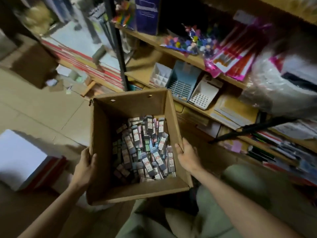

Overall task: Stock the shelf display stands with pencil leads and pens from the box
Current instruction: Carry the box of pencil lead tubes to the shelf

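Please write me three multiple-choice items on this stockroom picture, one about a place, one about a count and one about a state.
1. Where do the display stands sit?
A. on a wooden shelf behind the box
B. on the floor left of the box
C. inside the box

2. How many hands grip the cardboard box?
A. none
B. one
C. two

3. What state is the box in?
A. taped shut
C. open and bare inside
B. open, with small packs piled in it

Answers:
1 A: the white and blue stands rest on the shelf beyond the box's far edge.
2 C: the left hand holds the left wall and the right hand the right wall, fingers curled over the rims.
3 B: the top is open and the packs cover the bottom.
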`<state>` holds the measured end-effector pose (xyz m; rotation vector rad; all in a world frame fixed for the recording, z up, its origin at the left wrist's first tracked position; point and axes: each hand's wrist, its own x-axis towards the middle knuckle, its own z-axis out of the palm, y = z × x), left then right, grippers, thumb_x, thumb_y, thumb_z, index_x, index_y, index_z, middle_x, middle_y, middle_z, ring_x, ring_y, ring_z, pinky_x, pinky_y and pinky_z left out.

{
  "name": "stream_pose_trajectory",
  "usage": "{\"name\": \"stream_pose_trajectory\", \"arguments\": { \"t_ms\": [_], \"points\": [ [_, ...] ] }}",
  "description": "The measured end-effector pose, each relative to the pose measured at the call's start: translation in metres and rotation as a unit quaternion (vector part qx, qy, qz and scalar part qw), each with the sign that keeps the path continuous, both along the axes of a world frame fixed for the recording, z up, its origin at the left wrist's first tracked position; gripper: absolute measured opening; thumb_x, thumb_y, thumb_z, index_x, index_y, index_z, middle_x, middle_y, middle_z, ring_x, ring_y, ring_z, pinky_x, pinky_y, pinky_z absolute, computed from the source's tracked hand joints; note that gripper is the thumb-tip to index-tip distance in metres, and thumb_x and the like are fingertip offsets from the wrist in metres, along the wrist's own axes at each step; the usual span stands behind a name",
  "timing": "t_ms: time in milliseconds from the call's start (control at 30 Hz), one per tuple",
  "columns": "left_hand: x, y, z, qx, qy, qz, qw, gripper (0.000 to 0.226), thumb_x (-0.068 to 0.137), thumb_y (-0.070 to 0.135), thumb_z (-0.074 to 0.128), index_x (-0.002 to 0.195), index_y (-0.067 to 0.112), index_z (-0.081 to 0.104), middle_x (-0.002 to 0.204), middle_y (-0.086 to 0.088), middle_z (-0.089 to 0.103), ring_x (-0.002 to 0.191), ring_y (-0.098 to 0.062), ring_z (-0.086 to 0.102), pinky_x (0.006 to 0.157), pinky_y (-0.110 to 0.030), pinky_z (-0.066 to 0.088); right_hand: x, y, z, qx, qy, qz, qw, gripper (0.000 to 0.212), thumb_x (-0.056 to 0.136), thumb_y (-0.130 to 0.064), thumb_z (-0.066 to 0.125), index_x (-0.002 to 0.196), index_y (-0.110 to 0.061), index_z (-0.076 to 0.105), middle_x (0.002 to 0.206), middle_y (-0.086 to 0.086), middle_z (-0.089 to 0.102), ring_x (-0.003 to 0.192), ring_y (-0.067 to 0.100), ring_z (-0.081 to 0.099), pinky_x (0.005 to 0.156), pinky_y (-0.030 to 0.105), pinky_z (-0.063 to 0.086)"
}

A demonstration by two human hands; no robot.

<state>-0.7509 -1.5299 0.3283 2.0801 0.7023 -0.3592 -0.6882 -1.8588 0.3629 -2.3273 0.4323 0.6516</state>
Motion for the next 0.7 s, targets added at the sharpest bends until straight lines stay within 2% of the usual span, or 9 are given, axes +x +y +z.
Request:
{"name": "stream_pose_trajectory", "arguments": {
  "t_ms": [67,167,267,367,433,500,600,700],
  "points": [
    [0.002,0.003,-0.006,-0.009,0.010,0.032,0.999,0.043,0.102,0.037,0.039,0.142,0.023,0.031,0.118,-0.010,0.057,0.089,-0.030,0.061,0.074,-0.042,0.053,0.024,0.009,-0.005,0.004,-0.008,0.027,1.000,0.039,0.104,-0.032,0.042,0.140,-0.018,0.046,0.115,0.002,0.063,0.112,0.023,0.056,0.093,0.039,0.047],
    [0.004,0.004,-0.023,-0.007,0.002,0.082,0.997,0.042,0.102,0.039,0.038,0.141,0.024,0.033,0.125,-0.012,0.057,0.103,-0.033,0.060,0.088,-0.052,0.052,0.054,0.021,-0.020,0.011,-0.029,0.068,0.997,0.037,0.103,-0.033,0.044,0.137,-0.018,0.051,0.110,-0.002,0.065,0.113,0.023,0.059,0.092,0.032,0.046],
    [0.008,-0.003,-0.050,-0.013,-0.017,0.143,0.990,0.042,0.102,0.037,0.038,0.142,0.022,0.036,0.132,-0.011,0.054,0.113,-0.031,0.055,0.097,-0.050,0.047,0.078,0.028,-0.049,0.016,-0.038,0.101,0.994,0.040,0.102,-0.036,0.045,0.138,-0.019,0.051,0.105,-0.005,0.064,0.107,0.019,0.062,0.079,0.025,0.048],
    [0.014,-0.014,-0.088,0.014,-0.027,0.181,0.983,0.039,0.102,0.031,0.039,0.139,0.017,0.040,0.128,-0.011,0.054,0.112,-0.029,0.053,0.094,-0.044,0.045,0.101,0.026,-0.094,0.034,-0.047,0.137,0.989,0.041,0.102,-0.034,0.046,0.139,-0.017,0.051,0.101,-0.006,0.064,0.088,0.009,0.059,0.070,0.018,0.047],
    [0.014,-0.028,-0.119,0.006,-0.022,0.209,0.978,0.037,0.103,0.032,0.038,0.138,0.022,0.039,0.120,-0.005,0.053,0.104,-0.024,0.054,0.086,-0.041,0.047,0.119,0.021,-0.134,0.059,-0.043,0.161,0.984,0.039,0.101,-0.032,0.047,0.135,-0.015,0.055,0.107,-0.002,0.066,0.099,0.016,0.063,0.082,0.029,0.051],
    [0.015,-0.039,-0.155,0.007,-0.019,0.244,0.970,0.035,0.103,0.032,0.036,0.137,0.025,0.038,0.117,-0.002,0.051,0.099,-0.020,0.053,0.083,-0.037,0.045,0.138,0.018,-0.179,0.084,-0.032,0.192,0.977,0.036,0.101,-0.032,0.048,0.132,-0.015,0.057,0.112,-0.003,0.066,0.110,0.020,0.062,0.092,0.032,0.048],
    [0.020,-0.057,-0.219,0.015,-0.008,0.283,0.959,0.038,0.103,0.032,0.036,0.140,0.023,0.037,0.118,-0.001,0.050,0.102,-0.021,0.052,0.087,-0.040,0.046,0.155,0.013,-0.255,0.078,-0.016,0.217,0.973,0.039,0.101,-0.038,0.046,0.136,-0.021,0.054,0.116,-0.003,0.066,0.110,0.020,0.062,0.096,0.043,0.050],
    [0.026,-0.077,-0.287,0.025,-0.009,0.289,0.957,0.040,0.103,0.033,0.037,0.143,0.026,0.034,0.117,0.003,0.051,0.099,-0.019,0.053,0.080,-0.035,0.044,0.162,0.003,-0.333,0.053,-0.019,0.194,0.979,0.037,0.101,-0.038,0.044,0.135,-0.025,0.053,0.111,-0.001,0.067,0.106,0.026,0.063,0.095,0.052,0.050]
  ]
}}
